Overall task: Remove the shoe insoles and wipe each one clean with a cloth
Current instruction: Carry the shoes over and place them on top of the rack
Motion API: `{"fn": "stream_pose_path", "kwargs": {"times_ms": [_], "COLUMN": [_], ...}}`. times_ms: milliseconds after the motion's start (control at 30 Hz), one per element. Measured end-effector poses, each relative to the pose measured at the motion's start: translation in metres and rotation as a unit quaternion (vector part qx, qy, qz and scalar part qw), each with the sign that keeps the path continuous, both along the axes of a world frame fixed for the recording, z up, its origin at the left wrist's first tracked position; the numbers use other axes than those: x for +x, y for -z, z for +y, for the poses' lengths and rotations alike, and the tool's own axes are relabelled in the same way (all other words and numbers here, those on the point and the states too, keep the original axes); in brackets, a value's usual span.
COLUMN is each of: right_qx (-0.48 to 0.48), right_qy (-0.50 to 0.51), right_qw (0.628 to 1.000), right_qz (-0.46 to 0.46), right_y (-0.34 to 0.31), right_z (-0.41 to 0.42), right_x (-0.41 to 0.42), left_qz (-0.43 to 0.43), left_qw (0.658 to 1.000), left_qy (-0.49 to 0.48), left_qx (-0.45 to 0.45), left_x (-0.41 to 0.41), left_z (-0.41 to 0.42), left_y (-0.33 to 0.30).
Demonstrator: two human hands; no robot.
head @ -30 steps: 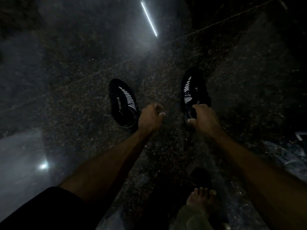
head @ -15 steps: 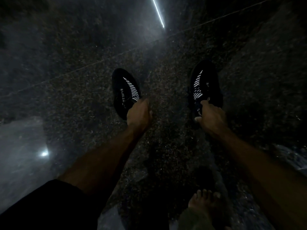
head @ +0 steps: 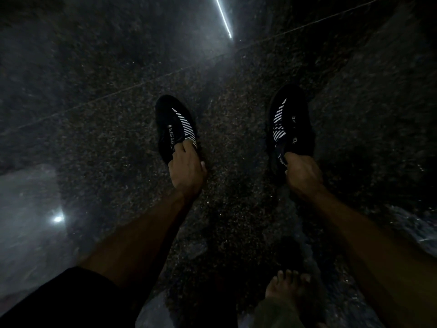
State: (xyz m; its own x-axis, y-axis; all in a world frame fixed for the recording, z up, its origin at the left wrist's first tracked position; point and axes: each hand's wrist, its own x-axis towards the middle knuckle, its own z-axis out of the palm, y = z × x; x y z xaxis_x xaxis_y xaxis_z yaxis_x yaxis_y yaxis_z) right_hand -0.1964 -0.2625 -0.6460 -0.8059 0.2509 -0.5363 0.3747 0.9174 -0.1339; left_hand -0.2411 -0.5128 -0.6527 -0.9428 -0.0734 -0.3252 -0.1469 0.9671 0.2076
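Observation:
Two black shoes with white stripes lie on a dark speckled stone floor. My left hand (head: pixel 186 170) covers the heel end of the left shoe (head: pixel 173 124), its fingers reaching into the shoe's opening and curled on its collar. My right hand (head: pixel 302 175) grips the heel end of the right shoe (head: pixel 289 121), fingers tucked into the opening. The insoles are hidden inside the shoes. No cloth is in view. The scene is very dim.
My bare foot (head: pixel 287 288) rests on the floor at the bottom, right of centre. A floor joint line (head: pixel 132 87) runs diagonally behind the shoes. Light reflections show on the polished floor (head: pixel 58 218) at left and a bright strip (head: pixel 223 17) at top.
My left hand moved from beside the left shoe onto its heel and into its opening. My right hand stayed at the right shoe's heel. The view shifted slightly.

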Motion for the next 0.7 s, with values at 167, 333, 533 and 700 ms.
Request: {"fn": "stream_pose_path", "kwargs": {"times_ms": [167,333,533,700], "right_qx": [-0.01,-0.013,-0.026,-0.031], "right_qy": [-0.002,0.01,-0.048,-0.115], "right_qw": [1.0,1.0,0.998,0.991], "right_qz": [-0.001,-0.007,-0.025,-0.067], "right_y": [-0.001,0.003,-0.001,-0.004], "right_z": [0.002,0.002,-0.018,-0.052], "right_x": [-0.001,-0.001,0.002,0.018], "left_qz": [-0.078,-0.114,-0.084,-0.03], "left_qw": [0.996,0.993,0.994,0.995], "left_qy": [-0.024,-0.025,-0.041,-0.033], "left_qx": [-0.029,-0.02,0.059,0.089], "left_x": [0.002,0.002,-0.007,-0.016], "left_z": [-0.007,-0.009,0.0,0.016], "left_y": [0.005,0.009,0.0,-0.015]}}
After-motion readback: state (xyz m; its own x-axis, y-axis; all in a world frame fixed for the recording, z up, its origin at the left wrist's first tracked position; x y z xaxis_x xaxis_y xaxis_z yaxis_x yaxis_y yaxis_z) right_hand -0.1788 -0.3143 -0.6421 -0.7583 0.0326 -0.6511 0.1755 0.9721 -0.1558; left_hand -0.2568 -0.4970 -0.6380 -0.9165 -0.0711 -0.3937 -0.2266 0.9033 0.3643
